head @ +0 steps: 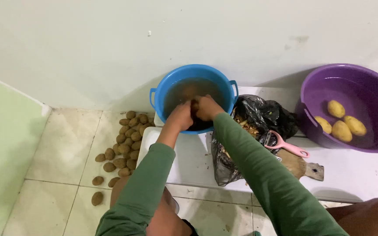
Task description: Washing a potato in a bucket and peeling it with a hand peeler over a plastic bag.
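The blue tub (pixel 192 72) is showing glossy, smooth plastic, and the water inside it is looking murky brown. Right of the tub, a black bag (pixel 263 114) is lying crinkled, its thin plastic film shining. Beyond the bag, the purple tub (pixel 329 78) is gleaming like the blue tub. Near the bag, a pink peeler (pixel 287 146) is looking plastic and a board (pixel 302 167) wooden and matt. The bench (pixel 351 175) under the tub is looking smooth white. Left of the tub, potatoes (pixel 125 144) are lying dull and rough-skinned on glazed floor tiles (pixel 66 144).
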